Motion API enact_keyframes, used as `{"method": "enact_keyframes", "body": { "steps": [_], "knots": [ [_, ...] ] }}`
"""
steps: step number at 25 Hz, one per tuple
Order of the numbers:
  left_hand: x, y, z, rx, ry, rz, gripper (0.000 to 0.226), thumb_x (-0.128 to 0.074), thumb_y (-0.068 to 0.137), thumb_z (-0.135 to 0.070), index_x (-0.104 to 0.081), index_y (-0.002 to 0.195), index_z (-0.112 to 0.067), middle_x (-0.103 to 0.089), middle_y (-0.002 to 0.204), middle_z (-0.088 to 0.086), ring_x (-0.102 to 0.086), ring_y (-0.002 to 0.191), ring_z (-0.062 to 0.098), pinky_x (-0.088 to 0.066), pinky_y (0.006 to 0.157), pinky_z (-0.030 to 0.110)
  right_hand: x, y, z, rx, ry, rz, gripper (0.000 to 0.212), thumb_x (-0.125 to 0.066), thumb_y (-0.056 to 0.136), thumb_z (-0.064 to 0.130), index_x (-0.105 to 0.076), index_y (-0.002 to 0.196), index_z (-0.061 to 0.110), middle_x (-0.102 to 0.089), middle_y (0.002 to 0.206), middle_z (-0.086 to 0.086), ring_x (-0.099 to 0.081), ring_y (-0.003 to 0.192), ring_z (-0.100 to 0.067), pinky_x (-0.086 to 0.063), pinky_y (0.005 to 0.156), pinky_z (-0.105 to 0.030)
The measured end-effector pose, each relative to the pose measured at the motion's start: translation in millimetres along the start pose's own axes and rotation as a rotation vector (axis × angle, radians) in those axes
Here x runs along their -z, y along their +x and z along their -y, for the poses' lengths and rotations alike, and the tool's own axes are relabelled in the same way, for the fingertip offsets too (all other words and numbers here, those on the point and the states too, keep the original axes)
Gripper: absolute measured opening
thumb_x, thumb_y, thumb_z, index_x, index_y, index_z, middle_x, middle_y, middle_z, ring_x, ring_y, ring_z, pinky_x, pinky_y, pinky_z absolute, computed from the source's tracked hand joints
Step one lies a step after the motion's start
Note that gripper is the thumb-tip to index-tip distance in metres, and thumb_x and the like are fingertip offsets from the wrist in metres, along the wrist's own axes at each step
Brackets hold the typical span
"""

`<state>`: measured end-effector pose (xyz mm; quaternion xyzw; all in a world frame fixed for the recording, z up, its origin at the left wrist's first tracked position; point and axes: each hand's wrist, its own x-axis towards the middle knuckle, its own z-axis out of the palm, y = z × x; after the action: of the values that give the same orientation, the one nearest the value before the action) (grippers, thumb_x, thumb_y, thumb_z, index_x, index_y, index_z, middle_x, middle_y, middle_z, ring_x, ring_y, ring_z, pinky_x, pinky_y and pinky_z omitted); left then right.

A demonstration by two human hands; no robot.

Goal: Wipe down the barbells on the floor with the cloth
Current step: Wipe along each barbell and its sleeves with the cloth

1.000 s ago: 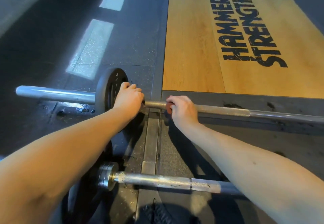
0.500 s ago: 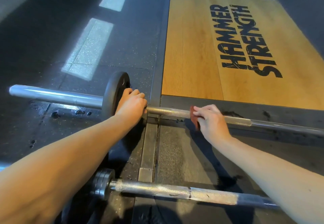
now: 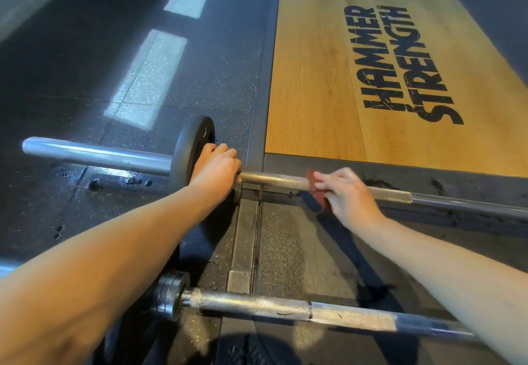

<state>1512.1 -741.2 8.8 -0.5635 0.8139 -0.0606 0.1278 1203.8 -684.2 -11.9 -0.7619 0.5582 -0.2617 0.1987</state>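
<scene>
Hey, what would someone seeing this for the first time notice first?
The wooden platform at upper right, lettered HAMMER STRENGTH in black, stands out most. Across the middle lies the far bar: the left hand grips it beside the plate, and the right hand holds a red cloth on it. A near bar lies below.

Rubber floor [image 3: 85, 64], far barbell [image 3: 274, 177], near barbell [image 3: 257, 304], platform [image 3: 314, 79]

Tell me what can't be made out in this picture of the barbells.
All in the head view:
Far barbell: right end cut off by the frame edge.
Its shaft beside the weight plate: covered by the left hand.
Near barbell: right end hidden behind the right forearm.
Red cloth: mostly covered by the right hand.
</scene>
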Motion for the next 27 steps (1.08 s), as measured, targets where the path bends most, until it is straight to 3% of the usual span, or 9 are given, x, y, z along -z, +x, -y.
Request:
{"method": "enact_keyframes", "body": {
  "steps": [3,6,8,11,14,16,20,24,27],
  "knots": [
    [5.3,-1.0,-4.4,-0.026,0.07,-0.017,0.027,-0.06,0.097,-0.04,-0.067,0.121,-0.029,-0.059,0.115,-0.005,-0.048,0.114,0.021,-0.034,0.097,0.038,-4.9,-0.8,6.0,-0.216,0.1,-0.058,0.024,-0.06,0.1,0.032,-0.078,0.111,0.02,-0.058,0.099,0.005,-0.056,0.081,0.0,-0.05,0.076,-0.017],
    [14.0,-0.3,1.9,-0.063,0.101,0.012,0.029,-0.065,0.095,-0.033,-0.067,0.123,-0.026,-0.062,0.117,-0.003,-0.047,0.114,0.022,-0.036,0.098,0.039,-45.5,19.9,38.6,-0.115,0.055,-0.047,0.018,-0.061,0.1,0.014,-0.074,0.111,0.01,-0.058,0.11,-0.005,-0.05,0.091,-0.002,-0.043,0.083,-0.009],
    [21.1,1.1,9.6,-0.083,0.126,0.065,0.03,-0.066,0.094,-0.031,-0.066,0.124,-0.029,-0.063,0.118,-0.004,-0.046,0.118,0.022,-0.036,0.099,0.039,-75.4,40.6,64.3,-0.037,0.034,0.017,0.017,-0.056,0.101,0.018,-0.071,0.108,0.014,-0.055,0.112,-0.005,-0.053,0.094,-0.013,-0.049,0.086,-0.022],
    [28.7,4.4,19.0,-0.04,0.048,0.12,0.034,-0.066,0.093,-0.027,-0.065,0.126,-0.035,-0.065,0.118,-0.003,-0.046,0.122,0.022,-0.037,0.102,0.04,-104.9,64.7,99.5,0.009,-0.077,0.072,0.015,-0.05,0.1,0.025,-0.066,0.102,0.023,-0.053,0.111,-0.003,-0.056,0.088,-0.021,-0.054,0.078,-0.045],
    [36.6,5.4,21.1,0.039,-0.002,0.1,0.04,-0.068,0.092,-0.023,-0.063,0.132,-0.026,-0.063,0.127,0.002,-0.048,0.123,0.024,-0.039,0.102,0.041,-91.0,58.1,86.4,0.118,-0.125,0.088,0.015,-0.053,0.098,0.023,-0.065,0.108,0.023,-0.054,0.115,0.0,-0.056,0.09,-0.022,-0.054,0.073,-0.046],
    [41.5,4.8,14.8,0.048,0.083,0.124,0.034,-0.069,0.092,-0.023,-0.064,0.125,-0.016,-0.064,0.124,0.006,-0.052,0.119,0.026,-0.041,0.098,0.039,-71.0,40.2,54.9,0.174,-0.122,0.072,0.015,-0.066,0.091,0.008,-0.068,0.105,0.013,-0.063,0.119,-0.004,-0.056,0.097,-0.026,-0.055,0.069,-0.048],
    [48.7,4.7,16.3,-0.016,0.155,0.185,0.023,-0.066,0.094,-0.021,-0.064,0.116,-0.012,-0.068,0.116,0.008,-0.057,0.114,0.027,-0.039,0.099,0.04,-47.6,17.1,17.5,0.073,-0.1,-0.012,0.016,-0.071,0.089,0.001,-0.071,0.104,0.006,-0.065,0.116,-0.013,-0.048,0.102,-0.013,-0.054,0.083,-0.045],
    [52.4,8.3,26.3,-0.019,0.089,0.215,0.021,-0.067,0.093,-0.018,-0.066,0.114,-0.013,-0.068,0.113,0.007,-0.06,0.112,0.027,-0.038,0.1,0.04,-85.3,42.1,74.8,0.15,-0.142,0.031,0.007,-0.069,0.087,0.0,-0.069,0.093,0.004,-0.063,0.101,-0.008,-0.054,0.092,-0.024,-0.052,0.072,-0.04],
    [56.1,11.1,20.4,0.023,0.106,0.228,0.017,-0.062,0.097,-0.018,-0.065,0.114,-0.015,-0.069,0.114,0.007,-0.058,0.115,0.027,-0.035,0.103,0.039,-110.7,83.3,119.6,0.09,-0.085,0.04,0.003,-0.058,0.092,0.01,-0.061,0.092,0.012,-0.052,0.09,-0.005,-0.052,0.079,-0.024,-0.047,0.063,-0.036]
  ]
}}
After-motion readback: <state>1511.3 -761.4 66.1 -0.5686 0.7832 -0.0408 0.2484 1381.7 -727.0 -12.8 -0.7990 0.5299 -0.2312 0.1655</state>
